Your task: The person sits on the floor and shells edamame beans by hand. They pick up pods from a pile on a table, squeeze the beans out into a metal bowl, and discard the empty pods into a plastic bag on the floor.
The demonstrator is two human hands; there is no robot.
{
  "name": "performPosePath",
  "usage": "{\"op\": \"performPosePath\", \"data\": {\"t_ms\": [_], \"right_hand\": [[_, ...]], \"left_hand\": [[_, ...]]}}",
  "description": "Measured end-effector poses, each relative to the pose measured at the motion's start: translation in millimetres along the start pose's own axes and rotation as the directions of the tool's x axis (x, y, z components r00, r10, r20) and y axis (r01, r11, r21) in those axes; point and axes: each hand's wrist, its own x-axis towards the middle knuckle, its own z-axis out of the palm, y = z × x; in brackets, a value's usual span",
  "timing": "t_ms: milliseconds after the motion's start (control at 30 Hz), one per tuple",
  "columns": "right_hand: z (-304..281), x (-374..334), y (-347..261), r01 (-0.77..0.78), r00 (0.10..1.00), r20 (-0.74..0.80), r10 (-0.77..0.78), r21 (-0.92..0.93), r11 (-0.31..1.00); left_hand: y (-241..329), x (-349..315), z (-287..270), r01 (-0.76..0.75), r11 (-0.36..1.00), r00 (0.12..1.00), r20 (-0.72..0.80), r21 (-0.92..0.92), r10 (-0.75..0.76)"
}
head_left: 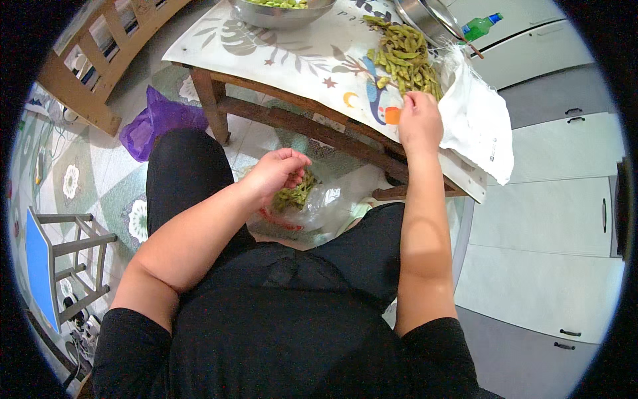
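Observation:
A heap of green-brown edamame pods [404, 56] lies on the table at the right, spilling from the mouth of a white sack [475, 123]. My right hand [421, 123] is at the heap's near edge, thumb and fingers drawn together; whatever they pinch is hidden. Over my lap my left hand [282, 173] is closed with its fingers curled in, and I cannot make out anything in it. Below it, between my knees, a clear plastic bag [329, 206] holds greenish pods or husks [292, 194]. A metal bowl [286, 14] of shelled green beans stands at the table's far edge.
A low wooden table [279, 76] with a printed cover stands before my knees. Behind the heap are a steel pot [428, 20] and a green bottle [482, 26]. A purple bag [159, 123] and a blue-topped stool [43, 269] are at left; cabinets [538, 213] line the right.

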Motion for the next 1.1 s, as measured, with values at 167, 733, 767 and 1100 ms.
{"op": "performPosePath", "data": {"t_ms": [167, 733, 767, 1100], "right_hand": [[-23.0, -63.2, -54.7, -0.644, 0.758, 0.647, 0.077, 0.727, 0.238], [-9.1, -106.5, -56.0, -0.886, 0.453, 0.865, -0.214, 0.463, -0.007], [-8.6, -107.4, -55.8, -0.888, 0.452, 0.864, -0.221, 0.459, -0.019], [-1.0, -114.7, -63.4, -0.893, 0.449, 0.848, -0.282, 0.42, -0.159]], "left_hand": [[5.4, -10.8, 6.6, -0.18, 0.984, 0.982, 0.056, -0.008, 0.18], [-0.2, -10.8, 13.0, -0.256, 0.955, 0.949, 0.147, -0.151, 0.278], [-0.6, -11.3, 13.5, -0.252, 0.953, 0.949, 0.15, -0.167, 0.277], [3.3, -16.2, 13.5, -0.234, 0.945, 0.955, 0.127, -0.228, 0.267]]}}
